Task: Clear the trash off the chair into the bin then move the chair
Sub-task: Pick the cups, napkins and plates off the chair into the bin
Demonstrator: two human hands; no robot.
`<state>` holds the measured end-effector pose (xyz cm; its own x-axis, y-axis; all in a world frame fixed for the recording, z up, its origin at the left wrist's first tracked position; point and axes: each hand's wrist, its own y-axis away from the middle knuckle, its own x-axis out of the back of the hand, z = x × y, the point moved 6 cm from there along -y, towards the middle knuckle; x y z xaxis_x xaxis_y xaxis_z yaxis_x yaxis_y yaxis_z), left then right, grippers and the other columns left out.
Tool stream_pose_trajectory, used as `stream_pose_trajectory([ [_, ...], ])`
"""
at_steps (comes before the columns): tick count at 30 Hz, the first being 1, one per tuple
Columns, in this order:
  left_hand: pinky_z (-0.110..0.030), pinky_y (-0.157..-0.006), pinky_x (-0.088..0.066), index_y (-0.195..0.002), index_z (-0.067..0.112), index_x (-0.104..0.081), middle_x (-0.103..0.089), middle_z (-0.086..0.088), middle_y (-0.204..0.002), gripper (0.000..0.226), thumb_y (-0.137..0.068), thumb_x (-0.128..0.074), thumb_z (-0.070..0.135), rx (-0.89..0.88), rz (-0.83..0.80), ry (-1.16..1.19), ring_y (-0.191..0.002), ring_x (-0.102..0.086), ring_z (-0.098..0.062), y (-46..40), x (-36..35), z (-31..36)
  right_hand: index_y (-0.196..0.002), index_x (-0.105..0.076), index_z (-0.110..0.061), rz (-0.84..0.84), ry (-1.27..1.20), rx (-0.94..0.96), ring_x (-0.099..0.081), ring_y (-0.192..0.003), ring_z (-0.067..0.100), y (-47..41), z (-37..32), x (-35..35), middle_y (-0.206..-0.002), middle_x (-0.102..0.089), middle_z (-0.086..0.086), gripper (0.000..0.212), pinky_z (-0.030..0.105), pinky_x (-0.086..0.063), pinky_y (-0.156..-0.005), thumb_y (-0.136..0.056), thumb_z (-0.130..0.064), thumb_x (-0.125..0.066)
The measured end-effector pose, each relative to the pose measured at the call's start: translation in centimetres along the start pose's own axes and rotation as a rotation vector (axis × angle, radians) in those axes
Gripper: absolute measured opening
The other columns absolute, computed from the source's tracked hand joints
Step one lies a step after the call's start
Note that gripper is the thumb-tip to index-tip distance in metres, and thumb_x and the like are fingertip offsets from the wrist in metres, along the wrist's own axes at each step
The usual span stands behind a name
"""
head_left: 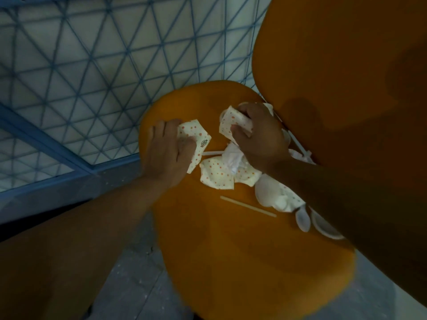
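- Gripping a piece of spotted paper in each hand, a person leans over an orange chair (231, 262) seen from the head camera.
- Left hand (169, 151) curls its fingers round a crumpled spotted wrapper (197, 140) near the seat's far left edge; a small round printed mark shows on the paper just beside the knuckles.
- Right hand (258, 135) holds a second spotted wrapper (231, 122) pinched between thumb and curled fingers, close to where the seat meets the backrest (335, 65).
- More trash lies on the seat between and below the hands: a third spotted wrapper (217, 175) lying flat, with a wad of white tissue (234, 158) touching its upper edge.
- A thin white straw (211, 153) pokes out from under the tissue toward the left hand.
- A pale wooden stick (248, 206) lies alone on the bare seat, slanting down to the right, just below the flat wrapper.
- White plastic pieces, among them a spoon (302, 220) and a round lid (325, 229), sit under the right forearm at the seat's right side, partly hidden by it.
- Beyond the chair stands a panel of blue triangular lattice (92, 65) over a pale backing, above a grey floor (129, 262).
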<state>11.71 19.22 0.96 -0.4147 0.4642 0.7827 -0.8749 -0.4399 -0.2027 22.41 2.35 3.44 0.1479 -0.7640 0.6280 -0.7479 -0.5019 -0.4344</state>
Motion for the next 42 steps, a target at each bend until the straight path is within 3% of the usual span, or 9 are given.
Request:
stream_pose_trajectory([
  [2, -0.053, -0.092, -0.042, -0.128, 0.008, -0.046, -0.046, -0.011, -0.119, 0.066, -0.083, -0.03, 0.054, -0.002, 0.032, -0.002, -0.11, -0.044, -0.031, 2.8, 0.7, 2.2, -0.112, -0.058, -0.006, -0.006, -0.024, 0.001, -0.052, -0.092, 0.012, 3.0, -1.4, 2.2, -0.106, -0.059, 0.012, 0.029, 0.011, -0.039, -0.076, -0.085, -0.016, -0.061],
  [7, -0.047, -0.101, -0.038, -0.134, 0.011, -0.04, -0.042, -0.01, -0.127, 0.076, -0.081, -0.032, 0.065, 0.056, 0.027, 0.041, -0.121, -0.039, -0.028, 12.0, 1.4, 6.6, -0.126, -0.052, -0.007, -0.08, -0.039, -0.043, -0.054, -0.105, 0.032, 12.6, -4.8, 7.8, -0.122, -0.056, 0.015, 0.039, 0.046, -0.05, -0.081, -0.091, -0.024, -0.059],
  [9, -0.043, -0.1, -0.038, -0.134, 0.009, -0.041, -0.044, -0.013, -0.128, 0.074, -0.085, -0.034, 0.064, 0.061, 0.026, 0.053, -0.121, -0.041, -0.029, 15.8, 1.5, 8.3, -0.13, -0.048, -0.013, -0.139, -0.054, -0.102, -0.052, -0.103, 0.031, 16.6, -5.9, 9.6, -0.127, -0.054, 0.012, 0.038, 0.044, -0.05, -0.08, -0.095, -0.026, -0.057],
  [14, -0.034, -0.094, -0.041, -0.129, 0.008, -0.046, -0.049, -0.015, -0.128, 0.045, -0.095, -0.055, 0.035, 0.053, 0.042, 0.129, -0.117, -0.048, -0.027, 24.1, 0.8, 12.0, -0.104, -0.056, -0.02, -0.106, -0.042, -0.14, -0.054, -0.073, 0.017, 25.7, -7.2, 13.6, -0.092, -0.057, 0.001, 0.022, 0.033, -0.046, -0.056, -0.084, -0.028, -0.059],
  [20, -0.049, -0.073, -0.052, -0.122, 0.013, -0.047, -0.059, -0.01, -0.116, 0.038, -0.093, -0.06, 0.034, 0.021, -0.115, 0.246, -0.099, -0.059, -0.026, 32.5, -2.0, 12.2, -0.097, -0.054, -0.025, -0.254, -0.029, -0.285, -0.049, -0.071, 0.011, 38.9, -4.4, 11.8, -0.089, -0.05, -0.011, 0.02, 0.015, -0.033, -0.053, -0.08, -0.033, -0.06],
  [27, -0.037, -0.07, -0.051, -0.122, 0.015, -0.046, -0.06, -0.006, -0.117, 0.043, -0.089, -0.067, 0.031, 0.104, -0.181, 0.259, -0.097, -0.06, -0.022, 42.0, -7.0, 9.0, -0.106, -0.058, -0.026, -0.566, 0.095, -0.444, -0.061, -0.086, 0.022, 52.9, 0.3, 5.5, -0.105, -0.06, -0.005, 0.026, 0.03, -0.045, -0.064, -0.08, -0.027, -0.064],
  [31, -0.037, -0.074, -0.052, -0.127, 0.021, -0.044, -0.06, -0.007, -0.118, 0.045, -0.089, -0.064, 0.035, 0.19, -0.227, 0.228, -0.099, -0.06, -0.022, 46.4, -10.2, 7.3, -0.137, -0.041, -0.024, -0.852, 0.246, -0.574, -0.05, -0.116, 0.027, 59.3, 3.2, 2.4, -0.13, -0.048, 0.002, 0.064, 0.037, -0.044, -0.089, -0.08, -0.03, -0.068],
  [33, -0.038, -0.08, -0.052, -0.128, 0.02, -0.044, -0.059, -0.007, -0.121, 0.045, -0.089, -0.063, 0.034, 0.228, -0.26, 0.235, -0.103, -0.06, -0.023, 48.1, -11.6, 6.8, -0.142, -0.034, -0.024, -0.841, 0.243, -0.653, -0.045, -0.122, 0.03, 60.9, 3.7, 2.5, -0.134, -0.045, 0.004, 0.076, 0.04, -0.043, -0.096, -0.077, -0.03, -0.072],
  [42, -0.05, -0.098, -0.047, -0.14, 0.015, -0.033, -0.045, -0.015, -0.139, 0.061, -0.09, -0.062, 0.036, 0.449, -0.642, 0.067, -0.127, -0.044, -0.033, 52.0, -16.7, 5.2, -0.137, -0.042, -0.022, -0.632, 0.118, -0.586, -0.049, -0.122, 0.021, 57.3, 1.9, 5.4, -0.135, -0.048, 0.001, 0.06, 0.039, -0.048, -0.094, -0.083, -0.028, -0.067],
])
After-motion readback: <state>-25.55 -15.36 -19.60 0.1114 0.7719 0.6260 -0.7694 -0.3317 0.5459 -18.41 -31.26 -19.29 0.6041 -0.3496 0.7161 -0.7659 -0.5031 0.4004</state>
